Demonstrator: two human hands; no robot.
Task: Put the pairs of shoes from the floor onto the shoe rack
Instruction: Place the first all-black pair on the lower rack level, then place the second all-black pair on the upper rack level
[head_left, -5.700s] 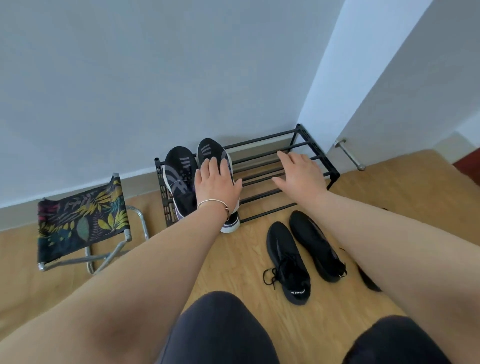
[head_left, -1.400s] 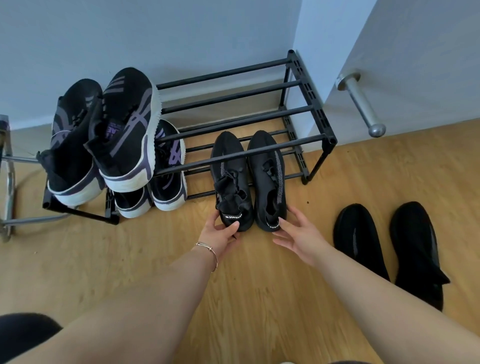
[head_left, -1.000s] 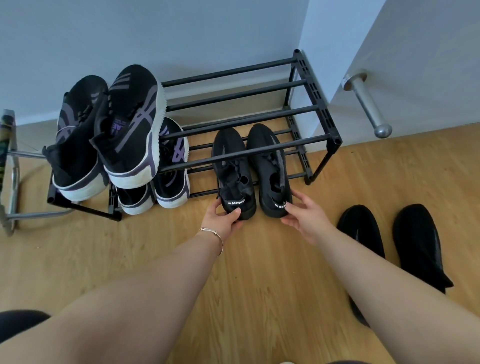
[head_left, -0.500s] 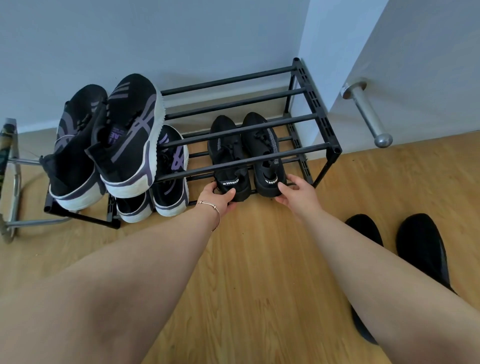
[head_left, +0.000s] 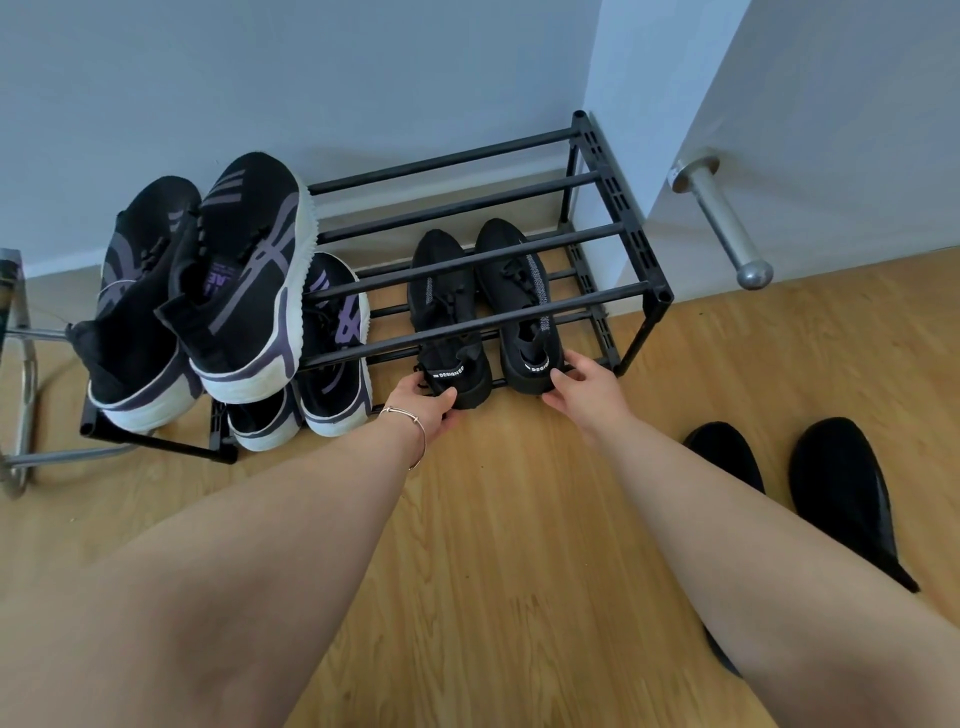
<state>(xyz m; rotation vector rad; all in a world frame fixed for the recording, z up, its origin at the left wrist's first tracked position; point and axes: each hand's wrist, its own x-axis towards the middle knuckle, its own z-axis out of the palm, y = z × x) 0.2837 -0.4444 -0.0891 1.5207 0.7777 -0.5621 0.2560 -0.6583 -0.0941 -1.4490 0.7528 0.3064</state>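
Hands reach to the low shelf of the black shoe rack (head_left: 621, 244). The left hand (head_left: 423, 405) grips the heel of one black shoe (head_left: 449, 322), and the right hand (head_left: 584, 387) grips the heel of its twin (head_left: 522, 306) just beside it. Both shoes sit on the bottom bars, toes toward the wall at 12 o'clock. At 9 o'clock, purple-striped sneakers (head_left: 244, 275) sit on the top bars, with another pair (head_left: 332, 358) below. At 4 o'clock, two plain black shoes (head_left: 844, 493) lie on the wooden floor (head_left: 519, 571).
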